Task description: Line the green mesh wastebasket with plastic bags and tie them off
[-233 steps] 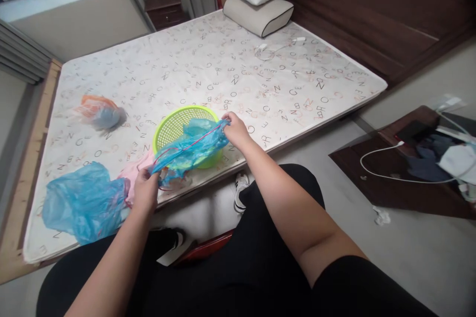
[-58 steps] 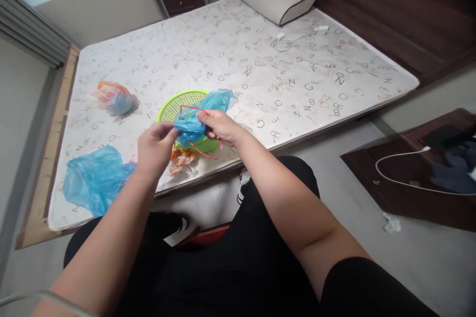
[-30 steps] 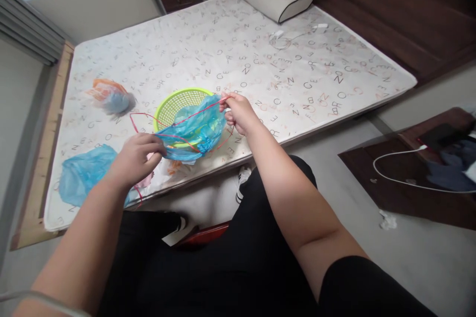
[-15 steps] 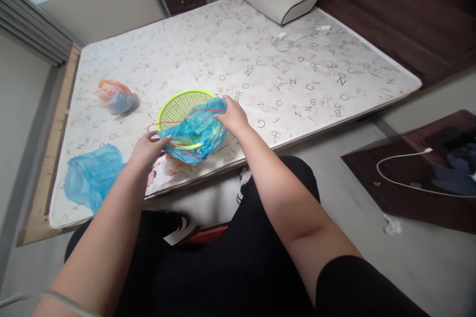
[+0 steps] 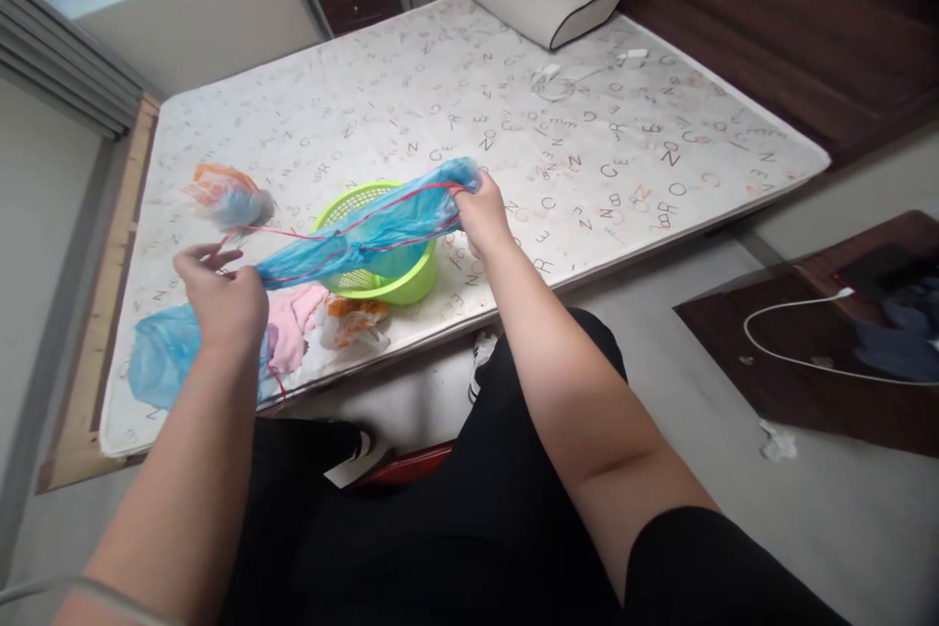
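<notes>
A blue drawstring plastic bag [image 5: 367,230] with red cords is stretched between my hands. It passes over a yellow-green perforated basket [image 5: 415,284], hiding part of the rim and inside. My left hand [image 5: 224,293] grips the bag's left end, and a red cord runs up by its fingers. The other end is bunched in my right hand [image 5: 484,215], to the right of the basket. Under and beside my left wrist lies a second blue plastic bag [image 5: 165,352]. Between that bag and the basket are a pink cloth [image 5: 291,325] and a crumpled orange-and-clear plastic bag [image 5: 352,323].
All this rests on a letter-printed mattress [image 5: 506,127]. Farther left sits an orange-and-blue bundle [image 5: 231,196] in clear plastic. A white cable [image 5: 558,83] and pillows [image 5: 547,0] are toward the headboard. At right stands a dark wooden table [image 5: 734,333] with a charging cable.
My left hand has moved left and my right hand slightly up and right. The blue bag has gone from crumpled over the basket to pulled lengthwise, uncovering the basket's front and the pink cloth.
</notes>
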Available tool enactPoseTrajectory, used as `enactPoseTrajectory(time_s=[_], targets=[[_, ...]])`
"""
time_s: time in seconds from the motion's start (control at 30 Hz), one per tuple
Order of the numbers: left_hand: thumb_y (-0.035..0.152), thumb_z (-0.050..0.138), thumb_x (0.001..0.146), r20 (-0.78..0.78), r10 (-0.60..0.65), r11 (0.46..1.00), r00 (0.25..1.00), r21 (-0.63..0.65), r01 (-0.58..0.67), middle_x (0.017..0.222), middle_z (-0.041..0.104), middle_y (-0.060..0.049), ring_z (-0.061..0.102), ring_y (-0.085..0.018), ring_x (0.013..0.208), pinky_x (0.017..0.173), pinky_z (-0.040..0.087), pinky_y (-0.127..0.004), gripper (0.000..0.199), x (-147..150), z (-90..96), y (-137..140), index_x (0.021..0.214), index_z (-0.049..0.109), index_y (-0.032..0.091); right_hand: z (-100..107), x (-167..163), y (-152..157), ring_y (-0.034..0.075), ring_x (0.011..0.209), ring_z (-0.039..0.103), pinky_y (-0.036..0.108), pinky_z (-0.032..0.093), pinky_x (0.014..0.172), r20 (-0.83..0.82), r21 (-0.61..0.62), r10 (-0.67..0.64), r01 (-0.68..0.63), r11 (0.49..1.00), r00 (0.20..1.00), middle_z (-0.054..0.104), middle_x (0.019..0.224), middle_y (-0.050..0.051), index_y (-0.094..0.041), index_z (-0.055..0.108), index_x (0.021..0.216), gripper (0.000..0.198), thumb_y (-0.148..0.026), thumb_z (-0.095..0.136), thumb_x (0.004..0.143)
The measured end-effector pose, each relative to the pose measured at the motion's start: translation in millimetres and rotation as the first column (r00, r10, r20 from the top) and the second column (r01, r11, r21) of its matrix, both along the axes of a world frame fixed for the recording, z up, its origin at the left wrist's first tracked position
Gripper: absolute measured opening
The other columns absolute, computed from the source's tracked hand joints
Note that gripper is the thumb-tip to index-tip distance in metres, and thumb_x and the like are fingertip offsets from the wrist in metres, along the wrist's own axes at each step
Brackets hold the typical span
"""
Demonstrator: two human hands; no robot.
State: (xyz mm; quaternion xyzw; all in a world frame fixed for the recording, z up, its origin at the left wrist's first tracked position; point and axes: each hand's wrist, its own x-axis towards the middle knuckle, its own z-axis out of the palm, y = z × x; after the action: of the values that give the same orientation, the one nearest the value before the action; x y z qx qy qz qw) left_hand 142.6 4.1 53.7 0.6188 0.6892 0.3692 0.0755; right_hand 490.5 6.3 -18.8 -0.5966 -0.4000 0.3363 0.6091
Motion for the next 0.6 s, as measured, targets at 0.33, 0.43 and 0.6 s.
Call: enactPoseTrajectory(time_s=[0.33, 0.43, 0.6], targets=[[0.050, 0.081, 0.079, -0.334, -0.306, 0.951, 0.891, -0.071, 0.300, 0.159, 0.045, -0.020, 0.037, -0.043, 0.152, 0.127, 0.027, -0.059, 0.095, 56, -11.2, -1, 0.158, 0.039, 0.018, 15, -10, -13, 0.020, 0.102, 0.071, 0.035, 0.059, 0.092, -0.206, 0.053, 0.292, -0.287, 0.956, 0.934, 0.073, 0.106, 0.004, -0.023, 0.062, 0.115, 0.029, -0.029, 0.064, 0.086], [0.054, 0.080, 0.079, -0.410, -0.461, 0.886, 0.787, -0.259, 0.385, 0.165, 0.042, -0.018, 0.027, -0.045, 0.157, 0.127, 0.018, -0.065, 0.100, 87, -23.9, 7, 0.164, 0.036, 0.024, 24, -13, -19, 0.018, 0.095, 0.071, 0.032, 0.060, 0.086, -0.297, 0.096, 0.400, -0.389, 0.916, 0.867, 0.073, 0.103, 0.002, -0.024, 0.063, 0.113, 0.029, -0.029, 0.066, 0.085], [0.034, 0.066, 0.091, -0.344, -0.499, 0.851, 0.796, -0.368, 0.374, 0.126, 0.074, -0.012, 0.064, -0.036, 0.126, 0.120, 0.034, -0.057, 0.053, 101, -36.1, 41, 0.142, 0.065, 0.024, 36, -7, -27, 0.014, 0.080, 0.067, 0.028, 0.059, 0.074, -0.358, 0.078, 0.471, -0.477, 0.876, 0.806, 0.071, 0.098, 0.000, -0.024, 0.063, 0.115, 0.035, -0.041, 0.074, 0.085]])
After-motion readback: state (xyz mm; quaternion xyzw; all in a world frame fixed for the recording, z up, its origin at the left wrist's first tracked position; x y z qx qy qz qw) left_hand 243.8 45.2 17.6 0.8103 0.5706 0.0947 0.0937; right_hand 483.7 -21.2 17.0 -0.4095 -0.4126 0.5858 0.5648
